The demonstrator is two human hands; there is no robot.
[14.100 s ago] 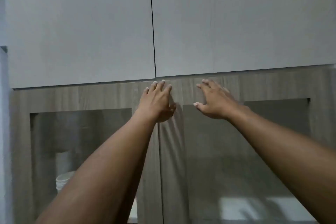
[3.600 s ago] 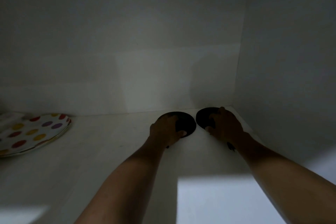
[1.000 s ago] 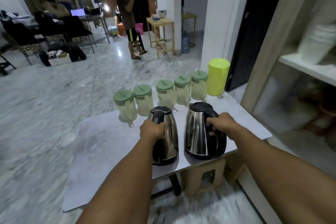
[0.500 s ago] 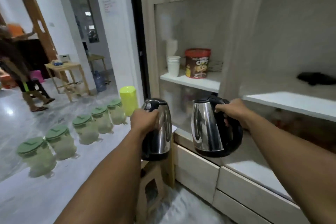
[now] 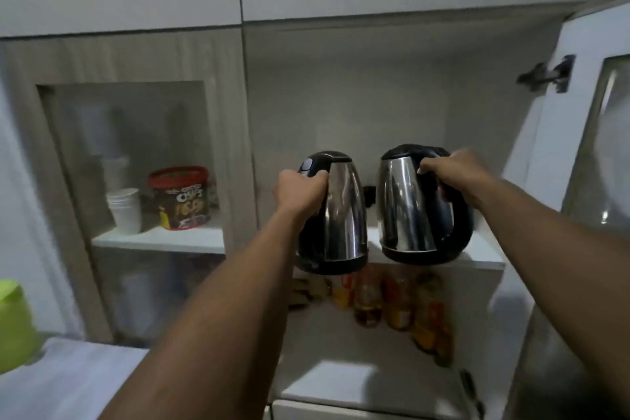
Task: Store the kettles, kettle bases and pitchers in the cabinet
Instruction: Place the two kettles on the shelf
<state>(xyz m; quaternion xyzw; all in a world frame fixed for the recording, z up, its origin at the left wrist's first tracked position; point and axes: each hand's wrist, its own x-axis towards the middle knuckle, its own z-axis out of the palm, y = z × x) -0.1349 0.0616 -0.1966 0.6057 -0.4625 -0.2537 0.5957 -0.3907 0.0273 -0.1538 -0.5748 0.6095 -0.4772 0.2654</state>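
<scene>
left grip (image 5: pixel 300 193): wrapped tight round left kettle (image 5: pixel 337 215) handle, just off shelf (image 5: pixel 484 254) edge
right grip (image 5: pixel 453 174): clamped on right kettle (image 5: pixel 412 208) handle, over shelf

A second ago the two kettles sit on the low table by the green-lid pitchers. Now both are up in the air in front of the open cabinet (image 5: pixel 347 106). The left hand (image 5: pixel 300 193) holds the left kettle (image 5: pixel 335 215) by its handle, and the right hand (image 5: pixel 455 174) holds the right kettle (image 5: pixel 409 208), higher than half a second ago, level with the white shelf (image 5: pixel 484 254). The table and pitchers are gone from view.
</scene>
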